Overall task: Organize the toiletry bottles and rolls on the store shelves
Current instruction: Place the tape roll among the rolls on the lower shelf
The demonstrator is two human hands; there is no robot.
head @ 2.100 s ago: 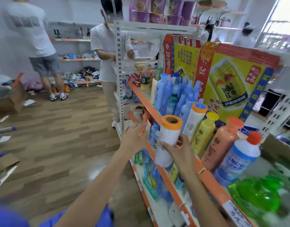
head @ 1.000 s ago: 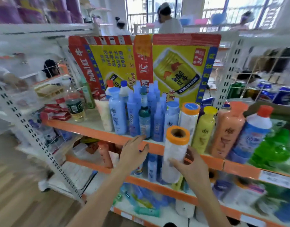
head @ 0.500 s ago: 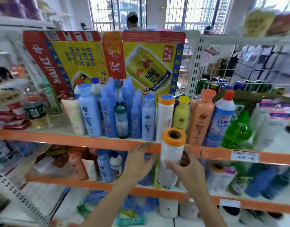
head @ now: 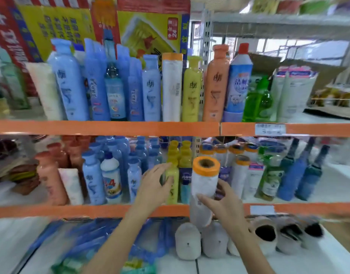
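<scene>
The roll (head: 204,186), white with an orange end, stood nearly upright in front of the middle shelf (head: 91,211), gripped around its lower half by the right hand (head: 222,202). The left hand (head: 154,184) was open, fingers spread against a yellow bottle (head: 173,186) on that shelf. More rolls (head: 242,171) stood just behind, beside blue bottles (head: 93,178).
</scene>
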